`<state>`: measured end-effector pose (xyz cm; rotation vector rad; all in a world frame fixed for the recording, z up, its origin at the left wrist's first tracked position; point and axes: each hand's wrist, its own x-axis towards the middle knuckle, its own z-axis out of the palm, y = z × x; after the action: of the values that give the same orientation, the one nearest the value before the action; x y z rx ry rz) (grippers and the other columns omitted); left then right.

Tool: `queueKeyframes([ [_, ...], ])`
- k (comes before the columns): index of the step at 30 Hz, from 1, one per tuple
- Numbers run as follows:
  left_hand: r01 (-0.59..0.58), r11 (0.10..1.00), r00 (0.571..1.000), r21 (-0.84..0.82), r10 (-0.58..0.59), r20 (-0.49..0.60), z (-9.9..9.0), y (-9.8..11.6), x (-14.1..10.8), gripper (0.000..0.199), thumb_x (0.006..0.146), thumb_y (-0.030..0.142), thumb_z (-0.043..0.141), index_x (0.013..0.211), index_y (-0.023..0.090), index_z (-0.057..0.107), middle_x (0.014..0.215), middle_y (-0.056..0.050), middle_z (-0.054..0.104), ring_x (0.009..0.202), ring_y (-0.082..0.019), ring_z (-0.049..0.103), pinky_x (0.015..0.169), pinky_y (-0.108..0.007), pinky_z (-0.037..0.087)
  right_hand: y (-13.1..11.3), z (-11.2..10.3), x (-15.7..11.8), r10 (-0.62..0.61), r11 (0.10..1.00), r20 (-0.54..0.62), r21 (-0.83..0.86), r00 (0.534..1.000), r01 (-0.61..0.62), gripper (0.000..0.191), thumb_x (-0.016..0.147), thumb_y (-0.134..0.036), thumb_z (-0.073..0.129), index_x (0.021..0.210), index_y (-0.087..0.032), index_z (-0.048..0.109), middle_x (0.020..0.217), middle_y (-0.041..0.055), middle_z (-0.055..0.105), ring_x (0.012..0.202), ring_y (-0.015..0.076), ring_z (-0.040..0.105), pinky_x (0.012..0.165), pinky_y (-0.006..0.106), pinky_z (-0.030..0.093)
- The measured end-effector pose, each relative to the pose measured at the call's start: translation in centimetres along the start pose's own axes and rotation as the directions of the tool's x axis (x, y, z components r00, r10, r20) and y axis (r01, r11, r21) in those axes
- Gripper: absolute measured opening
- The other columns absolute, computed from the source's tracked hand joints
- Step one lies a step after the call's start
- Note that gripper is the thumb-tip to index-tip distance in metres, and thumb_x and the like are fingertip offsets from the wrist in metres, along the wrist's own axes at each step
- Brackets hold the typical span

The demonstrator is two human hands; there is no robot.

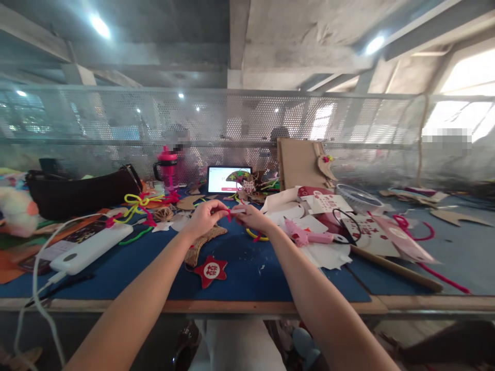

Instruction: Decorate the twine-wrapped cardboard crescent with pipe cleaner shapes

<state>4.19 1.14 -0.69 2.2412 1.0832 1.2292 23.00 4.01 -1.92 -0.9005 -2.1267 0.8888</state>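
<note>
Pinching a seemingly unfinished pink strip (229,215) in fingers (217,205) of left hand (201,218) and right hand (255,218), near an already labelled star (211,271) and brown moon (203,242).

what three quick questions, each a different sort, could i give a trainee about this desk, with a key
1. Multiple choice: which of these lies nearest the front edge of the blue table?
A. the lit tablet
B. the red star
C. the pink bottle

2. True or false: the pink glue gun lies to the right of the red star.

3. Fill in the blank: a small ____ piece shows between the left hand and the right hand.

Key:
1. B
2. True
3. pinkish-red
</note>
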Motion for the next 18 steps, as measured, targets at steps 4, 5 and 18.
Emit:
queueKeyframes([
  [4,0.042,0.997,0.984,0.068,-0.029,-0.173,0.0,-1.5,0.4,0.02,0.08,0.034,0.057,0.08,0.016,0.065,0.074,-0.004,0.067,0.066,-0.016,0.059,0.063,-0.027,0.045,-0.8,0.7,0.0,-0.072,0.979,0.0,-0.193,0.997,0.071,0.032,0.088,-0.04,0.04,0.079,-0.016,0.06,0.057,-0.0033,0.047,0.053,0.0097,0.044,0.054,0.021,0.034],
  [5,0.048,0.995,0.975,0.086,-0.028,-0.219,0.0,-1.9,0.5,0.019,0.079,0.033,0.057,0.08,0.016,0.065,0.075,-0.004,0.067,0.067,-0.016,0.059,0.064,-0.027,0.046,-1.0,0.8,-0.1,-0.09,0.966,0.013,-0.243,0.996,0.091,0.032,0.089,-0.039,0.04,0.081,-0.016,0.061,0.057,-0.0031,0.049,0.054,0.0103,0.047,0.056,0.021,0.035],
  [18,-0.039,0.911,0.977,0.411,0.121,-0.176,-0.7,-3.1,0.6,0.019,0.083,0.028,0.055,0.086,0.018,0.071,0.08,-0.005,0.065,0.074,-0.017,0.059,0.069,-0.027,0.044,-4.3,0.9,-1.6,-0.104,0.637,-0.051,-0.77,0.993,0.027,0.03,0.092,-0.034,0.038,0.099,-0.022,0.065,0.082,0.0046,0.068,0.069,0.0165,0.058,0.059,0.024,0.029],
])
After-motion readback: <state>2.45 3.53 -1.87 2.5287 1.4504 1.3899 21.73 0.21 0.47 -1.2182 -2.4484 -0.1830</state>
